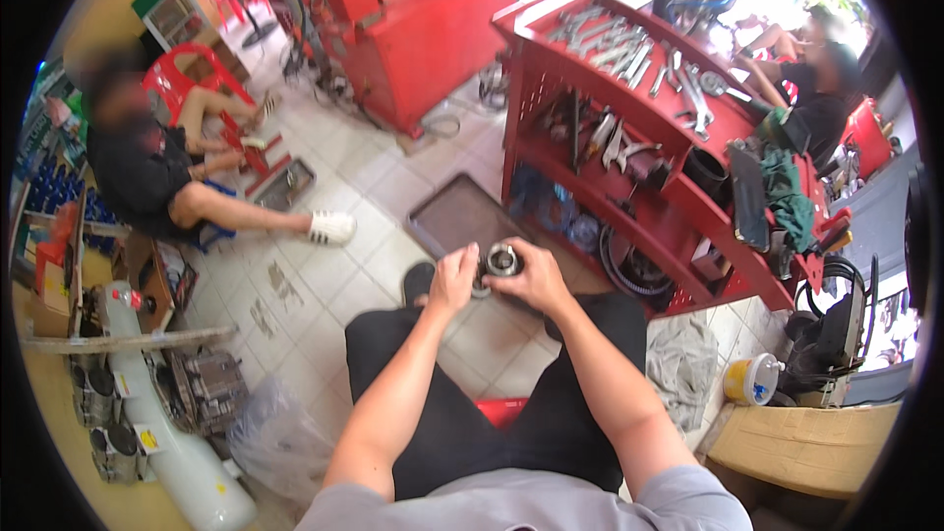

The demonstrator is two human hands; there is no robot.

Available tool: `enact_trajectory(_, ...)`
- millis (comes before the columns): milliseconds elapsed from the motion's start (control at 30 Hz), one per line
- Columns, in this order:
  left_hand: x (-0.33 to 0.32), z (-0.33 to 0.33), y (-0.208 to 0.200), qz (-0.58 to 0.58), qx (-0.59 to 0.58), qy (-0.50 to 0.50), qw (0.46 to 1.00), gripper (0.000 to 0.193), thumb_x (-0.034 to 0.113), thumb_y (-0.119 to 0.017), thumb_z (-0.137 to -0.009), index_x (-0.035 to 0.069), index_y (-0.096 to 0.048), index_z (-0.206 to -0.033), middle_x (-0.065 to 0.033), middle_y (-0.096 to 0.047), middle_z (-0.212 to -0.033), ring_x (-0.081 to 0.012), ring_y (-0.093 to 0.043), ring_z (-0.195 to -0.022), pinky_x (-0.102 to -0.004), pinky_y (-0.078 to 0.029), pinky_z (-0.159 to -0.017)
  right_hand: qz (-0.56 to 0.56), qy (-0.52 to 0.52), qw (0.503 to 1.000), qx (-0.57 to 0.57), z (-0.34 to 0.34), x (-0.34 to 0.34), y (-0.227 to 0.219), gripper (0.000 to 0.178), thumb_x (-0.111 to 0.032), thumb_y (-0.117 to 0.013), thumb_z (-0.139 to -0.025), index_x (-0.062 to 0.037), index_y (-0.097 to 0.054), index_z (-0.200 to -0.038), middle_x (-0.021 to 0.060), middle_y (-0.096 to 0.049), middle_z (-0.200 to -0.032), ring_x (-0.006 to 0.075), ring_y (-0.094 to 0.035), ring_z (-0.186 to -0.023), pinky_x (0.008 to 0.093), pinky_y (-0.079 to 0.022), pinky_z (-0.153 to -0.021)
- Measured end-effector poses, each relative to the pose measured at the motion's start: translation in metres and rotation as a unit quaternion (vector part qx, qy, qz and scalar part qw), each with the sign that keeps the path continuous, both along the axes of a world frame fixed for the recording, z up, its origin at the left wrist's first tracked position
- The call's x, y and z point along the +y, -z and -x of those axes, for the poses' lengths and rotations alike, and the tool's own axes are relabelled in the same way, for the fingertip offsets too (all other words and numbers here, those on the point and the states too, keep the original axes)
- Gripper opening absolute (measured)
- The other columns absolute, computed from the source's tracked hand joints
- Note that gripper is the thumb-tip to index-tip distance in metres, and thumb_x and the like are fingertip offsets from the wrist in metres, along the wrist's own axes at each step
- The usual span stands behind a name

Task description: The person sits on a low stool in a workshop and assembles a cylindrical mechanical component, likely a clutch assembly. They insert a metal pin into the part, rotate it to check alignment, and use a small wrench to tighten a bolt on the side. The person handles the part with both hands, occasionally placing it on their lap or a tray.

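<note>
I sit with both forearms stretched out over my knees. My right hand (536, 280) grips a round metal part (502, 260), shiny, with a dark hollow centre. My left hand (452, 280) is closed against the same part's left side, its fingers wrapped around the edge. The part's lower half is hidden behind my fingers. Below my hands lies a tiled floor with a dark mat (462, 216).
A red tool cart (629, 128) with wrenches on top stands right of my hands. A person sits on the floor at left (167, 177), another at far right (816, 88). A red machine (423, 29) is behind. A white compressor tank (187, 452), a cardboard box (806, 442) and a yellow tub (752, 379) sit nearby.
</note>
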State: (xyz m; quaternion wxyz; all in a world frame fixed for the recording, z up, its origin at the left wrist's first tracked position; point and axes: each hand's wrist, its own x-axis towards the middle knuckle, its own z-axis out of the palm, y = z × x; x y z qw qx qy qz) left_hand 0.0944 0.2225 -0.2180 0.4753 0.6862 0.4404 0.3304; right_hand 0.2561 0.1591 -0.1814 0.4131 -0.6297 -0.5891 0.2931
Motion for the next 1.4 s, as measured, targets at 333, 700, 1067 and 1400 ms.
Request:
enact_trajectory(333, -0.114, 0.029, -0.169, -0.047, -0.242, 0.119, 0.962, 0.045, 0.035, -0.040, -0.100, 0.007, -0.041, -0.065, 0.0031, -0.038, -0.058, -0.0060, -0.037, -0.055, -0.0246, -0.031, -0.049, -0.223, 0.006, 0.974, 0.036, 0.029, -0.125, -0.169, 0.055, -0.022, -0.089, -0.051, -0.0005, -0.067, -0.096, 0.0068, -0.061, -0.089, 0.0175, -0.061, -0.080, 0.0295, -0.049, -0.076)
enact_trajectory(700, -0.279, 0.093, -0.239, -0.260, -0.284, 0.075, 0.920, 0.024, 0.026, -0.051, -0.096, 0.002, -0.055, -0.092, -0.0016, -0.051, -0.073, -0.0083, -0.047, -0.066, -0.0233, -0.039, -0.061, -0.279, -0.055, 0.958, 0.031, 0.086, -0.281, -0.243, 0.047, -0.021, -0.086, -0.058, 0.0006, -0.068, -0.096, 0.0062, -0.064, -0.079, 0.0107, -0.057, -0.072, 0.0270, -0.048, -0.066)
enact_trajectory(1067, -0.268, 0.108, -0.260, -0.389, -0.188, 0.077, 0.898, 0.016, 0.012, -0.065, -0.081, 0.004, -0.060, -0.094, -0.0084, -0.060, -0.082, -0.0202, -0.058, -0.076, -0.0297, -0.044, -0.072, -0.304, -0.071, 0.917, 0.250, 0.087, -0.270, -0.244, 0.071, -0.006, -0.086, -0.059, -0.0009, -0.048, -0.119, 0.0073, -0.065, -0.095, 0.0123, -0.063, -0.082, 0.0266, -0.051, -0.070)
enact_trajectory(1400, -0.264, 0.111, -0.250, -0.313, -0.150, 0.100, 0.933, 0.025, 0.026, -0.059, -0.091, 0.001, -0.060, -0.088, -0.0073, -0.061, -0.080, -0.0164, -0.057, -0.076, -0.0274, -0.044, -0.071, -0.182, -0.114, 0.907, 0.362, 0.086, -0.262, -0.218, 0.055, -0.003, -0.082, -0.066, 0.0071, -0.053, -0.112, 0.0103, -0.064, -0.101, 0.0155, -0.062, -0.092, 0.0301, -0.050, -0.084)
